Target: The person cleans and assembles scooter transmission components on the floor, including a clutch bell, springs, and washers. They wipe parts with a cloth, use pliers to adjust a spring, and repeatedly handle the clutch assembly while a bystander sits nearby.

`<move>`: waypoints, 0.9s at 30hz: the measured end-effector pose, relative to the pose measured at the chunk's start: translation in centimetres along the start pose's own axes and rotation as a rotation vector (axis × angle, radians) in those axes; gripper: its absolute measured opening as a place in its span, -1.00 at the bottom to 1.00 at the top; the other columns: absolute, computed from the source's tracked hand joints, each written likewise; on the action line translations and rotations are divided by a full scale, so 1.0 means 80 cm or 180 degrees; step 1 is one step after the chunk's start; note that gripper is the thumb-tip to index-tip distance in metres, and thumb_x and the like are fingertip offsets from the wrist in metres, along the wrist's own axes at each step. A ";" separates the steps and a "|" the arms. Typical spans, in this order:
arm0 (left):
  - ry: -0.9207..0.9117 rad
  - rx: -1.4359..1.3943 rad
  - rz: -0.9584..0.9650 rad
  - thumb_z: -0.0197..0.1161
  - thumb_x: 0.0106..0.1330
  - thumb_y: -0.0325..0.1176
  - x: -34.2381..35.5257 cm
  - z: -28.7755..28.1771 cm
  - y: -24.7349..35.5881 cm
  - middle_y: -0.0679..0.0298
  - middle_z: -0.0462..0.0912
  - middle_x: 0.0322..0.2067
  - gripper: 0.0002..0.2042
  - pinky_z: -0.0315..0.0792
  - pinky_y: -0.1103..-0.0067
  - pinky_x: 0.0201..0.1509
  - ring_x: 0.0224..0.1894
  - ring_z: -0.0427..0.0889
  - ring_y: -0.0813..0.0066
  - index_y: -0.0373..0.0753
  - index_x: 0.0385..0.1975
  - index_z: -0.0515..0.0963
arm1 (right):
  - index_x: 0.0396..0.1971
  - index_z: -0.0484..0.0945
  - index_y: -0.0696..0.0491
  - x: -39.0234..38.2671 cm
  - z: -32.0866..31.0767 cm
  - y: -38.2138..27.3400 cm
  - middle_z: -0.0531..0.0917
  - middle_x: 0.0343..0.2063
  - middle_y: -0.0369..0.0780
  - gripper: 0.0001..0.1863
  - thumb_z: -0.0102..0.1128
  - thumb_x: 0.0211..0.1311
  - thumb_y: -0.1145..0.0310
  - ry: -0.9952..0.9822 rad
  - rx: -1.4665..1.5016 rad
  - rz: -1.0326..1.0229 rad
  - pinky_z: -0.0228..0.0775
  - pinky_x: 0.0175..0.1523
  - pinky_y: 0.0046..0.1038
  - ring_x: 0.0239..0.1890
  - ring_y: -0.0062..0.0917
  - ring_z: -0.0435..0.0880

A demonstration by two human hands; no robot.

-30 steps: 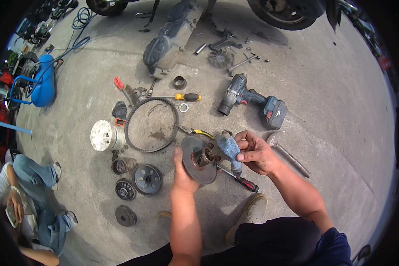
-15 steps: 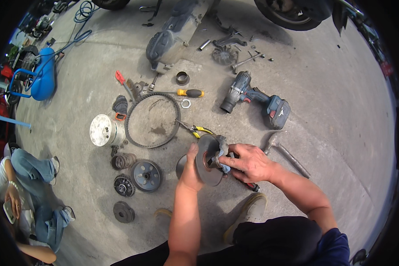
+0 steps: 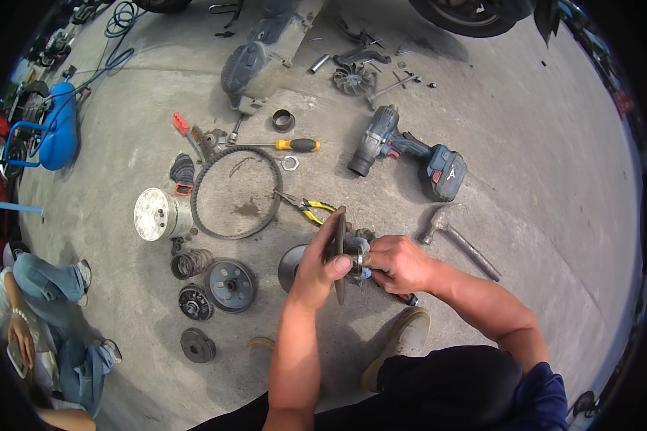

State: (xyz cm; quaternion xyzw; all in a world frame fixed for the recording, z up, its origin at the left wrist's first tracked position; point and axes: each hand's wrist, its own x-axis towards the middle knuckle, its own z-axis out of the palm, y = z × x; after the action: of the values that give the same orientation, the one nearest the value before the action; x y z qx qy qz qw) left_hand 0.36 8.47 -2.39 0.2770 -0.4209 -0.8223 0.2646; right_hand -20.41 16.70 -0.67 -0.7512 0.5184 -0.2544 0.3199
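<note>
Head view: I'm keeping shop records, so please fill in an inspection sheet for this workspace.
Surface: concrete floor, stained in places.
Items in hand: flanged disc, edge-on; blue cloth at its hub, partly hidden.
Clutter: belt, yellow-handled pliers, impact wrench and hammer on the floor.
Hands: left hand holds the disc; right hand holds the cloth.
Cables: blue hose, looped, upper left.
Surroundings: blue tank and seated person at left; wheel at top.

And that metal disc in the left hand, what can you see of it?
The metal disc looks thin and dark grey, with a short, shiny hub sticking out to the right. It is held up in front of the person, nearly edge-on to the camera, so its faces hardly show. The left hand grips it, thumb near the hub; the right hand is at the hub with a bluish cloth.
</note>
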 end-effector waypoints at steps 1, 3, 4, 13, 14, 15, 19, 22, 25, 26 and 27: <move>0.0006 0.0078 0.0023 0.49 0.06 0.37 -0.001 0.000 0.001 0.19 0.43 0.21 0.22 0.34 0.45 0.36 0.23 0.48 0.38 -0.44 0.55 0.15 | -0.19 0.74 0.02 0.001 -0.001 0.000 0.70 -0.39 -0.18 -0.68 0.37 -0.03 0.56 -0.0062 0.0304 0.0145 0.59 -0.10 -0.17 -0.23 -0.08 0.72; 0.0017 0.0130 0.0070 0.48 0.05 0.39 -0.002 -0.001 0.002 0.17 0.42 0.22 0.25 0.32 0.44 0.39 0.25 0.47 0.36 -0.45 0.56 0.13 | -0.18 0.76 0.05 0.002 -0.004 0.002 0.72 -0.39 -0.15 -0.70 0.35 0.02 0.58 -0.0143 0.0774 0.0371 0.58 -0.10 -0.21 -0.24 -0.15 0.74; 0.0019 0.0106 0.0090 0.47 0.05 0.41 -0.002 -0.002 0.000 0.16 0.42 0.23 0.26 0.32 0.43 0.38 0.25 0.48 0.35 -0.44 0.57 0.12 | -0.18 0.77 0.07 0.003 -0.004 0.004 0.73 -0.39 -0.13 -0.70 0.34 0.04 0.59 -0.0186 0.1035 0.0424 0.58 -0.10 -0.23 -0.25 -0.19 0.76; 0.0247 -0.1120 0.0160 0.36 0.21 0.42 0.003 0.002 -0.027 0.14 0.47 0.23 0.15 0.40 0.40 0.35 0.24 0.53 0.33 -0.33 0.60 0.09 | -0.06 0.74 0.23 -0.018 0.023 0.009 0.71 -0.10 -0.24 -0.71 0.19 0.26 0.67 0.1322 0.4241 0.1108 0.44 0.20 -0.41 0.02 -0.48 0.66; 0.0257 -0.1208 0.0035 0.36 0.23 0.39 0.001 -0.001 -0.029 0.15 0.48 0.22 0.12 0.41 0.40 0.34 0.23 0.54 0.34 -0.32 0.60 0.10 | -0.06 0.73 0.23 -0.019 0.025 0.010 0.71 -0.08 -0.23 -0.72 0.18 0.29 0.66 0.1725 0.4609 0.1065 0.44 0.21 -0.41 0.02 -0.49 0.65; 0.0264 -0.1296 -0.0092 0.35 0.26 0.37 0.000 -0.007 -0.029 0.16 0.49 0.21 0.09 0.42 0.40 0.33 0.22 0.55 0.34 -0.31 0.60 0.11 | 0.05 0.63 0.24 -0.024 0.019 0.013 0.69 -0.04 -0.23 -0.75 0.15 0.44 0.57 0.1632 0.4824 0.1123 0.44 0.22 -0.40 0.03 -0.52 0.65; 0.0310 -0.1073 -0.0146 0.29 0.36 0.29 0.003 -0.017 -0.032 0.18 0.54 0.18 -0.06 0.48 0.42 0.27 0.15 0.61 0.33 -0.28 0.54 0.21 | 0.19 0.41 0.16 -0.030 0.008 -0.001 0.68 -0.01 -0.24 -0.69 0.14 0.61 0.35 0.1163 0.3423 0.1277 0.51 0.14 -0.39 0.02 -0.55 0.66; 0.0270 -0.1200 -0.0175 0.26 0.38 0.30 0.003 -0.014 -0.031 0.19 0.54 0.18 -0.07 0.48 0.41 0.28 0.15 0.61 0.34 -0.28 0.54 0.21 | 0.26 0.38 0.12 -0.024 0.000 -0.016 0.69 -0.14 -0.11 -0.48 0.36 0.45 0.27 0.0477 0.1436 0.0394 0.55 0.04 -0.36 -0.13 -0.35 0.73; 0.0206 -0.1600 -0.0470 0.25 0.37 0.31 -0.002 -0.010 -0.022 0.19 0.53 0.18 -0.04 0.45 0.41 0.31 0.18 0.57 0.35 -0.30 0.57 0.17 | 0.32 0.34 0.14 -0.015 -0.015 -0.013 0.66 -0.25 -0.08 -0.31 0.46 0.29 0.28 -0.0057 -0.0482 -0.0295 0.57 -0.08 -0.29 -0.22 -0.21 0.70; 0.0193 -0.1814 -0.0541 0.26 0.37 0.32 -0.003 -0.008 -0.018 0.18 0.52 0.18 -0.02 0.44 0.40 0.32 0.19 0.56 0.36 -0.30 0.58 0.15 | 0.32 0.34 0.17 -0.014 -0.014 -0.012 0.66 -0.28 -0.08 -0.29 0.47 0.25 0.28 0.0012 -0.0579 -0.0413 0.57 -0.12 -0.26 -0.25 -0.19 0.70; 0.0144 -0.1564 -0.0485 0.27 0.35 0.32 -0.003 -0.005 -0.017 0.18 0.51 0.19 0.00 0.44 0.40 0.33 0.20 0.55 0.36 -0.31 0.58 0.15 | 0.33 0.33 0.19 -0.012 -0.011 -0.010 0.65 -0.31 -0.09 -0.26 0.48 0.22 0.29 0.0110 -0.0676 -0.0459 0.57 -0.16 -0.23 -0.28 -0.17 0.69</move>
State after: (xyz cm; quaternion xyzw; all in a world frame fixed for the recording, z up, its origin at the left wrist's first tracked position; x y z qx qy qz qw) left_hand 0.52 9.06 -3.67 0.2537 -0.1804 -0.9110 0.2705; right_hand -20.88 17.62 0.49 -0.8117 0.4924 -0.2333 0.2104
